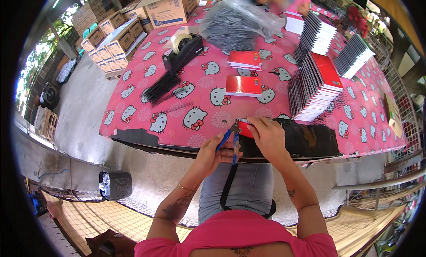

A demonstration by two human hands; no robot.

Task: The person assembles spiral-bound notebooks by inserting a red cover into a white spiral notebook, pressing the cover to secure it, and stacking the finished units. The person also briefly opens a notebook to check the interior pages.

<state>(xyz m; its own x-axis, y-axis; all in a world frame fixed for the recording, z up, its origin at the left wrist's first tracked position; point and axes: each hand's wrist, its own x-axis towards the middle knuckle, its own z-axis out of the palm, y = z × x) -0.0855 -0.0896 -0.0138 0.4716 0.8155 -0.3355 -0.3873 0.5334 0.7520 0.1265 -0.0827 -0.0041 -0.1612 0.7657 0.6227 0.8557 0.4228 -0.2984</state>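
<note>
Several loose black coils (163, 88) lie unfitted at left on a pink patterned worktop (113, 100), near a tape dispenser (183, 53). At the front edge, a left hand (208, 152) wraps its fingers around blue-handled pliers (224, 140), tips against a red notebook (244, 129); the right hand (268, 138) lays its fingers over that cover, whether pinching cannot be told. Beyond sit two low red piles (243, 85), their binding unclear. At right, three coil-bound stacks (314, 86) look done; the notebook at the pliers appears unfinished.
</note>
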